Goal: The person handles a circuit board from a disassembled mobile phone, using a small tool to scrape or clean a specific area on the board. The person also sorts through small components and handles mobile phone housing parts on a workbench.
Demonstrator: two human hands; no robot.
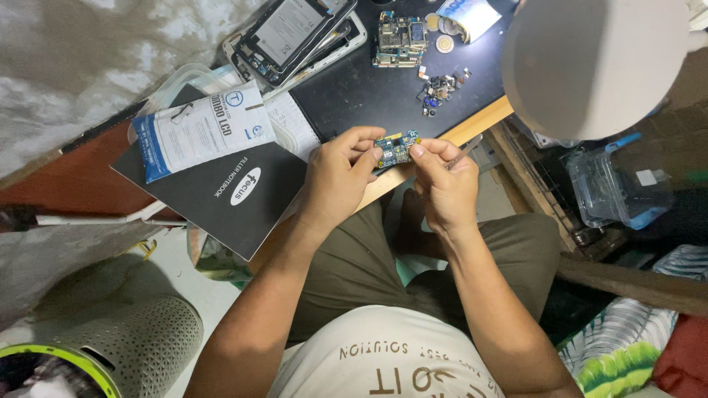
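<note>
From the head camera, the person's left hand [338, 173] and right hand [442, 184] meet over the lap, at the near edge of the black work mat [361, 96]. Both pinch a small blue printed circuit board [396, 147] between thumb and fingertips, and the right hand also grips a slim metal tool [464, 153] alongside.

The board seems to be under close inspection; working on it would call for a steady left-hand grip while the tool tip is freed.

A black notebook [221, 199] lies to the left, a dismantled phone frame [291, 33] beyond.
</note>
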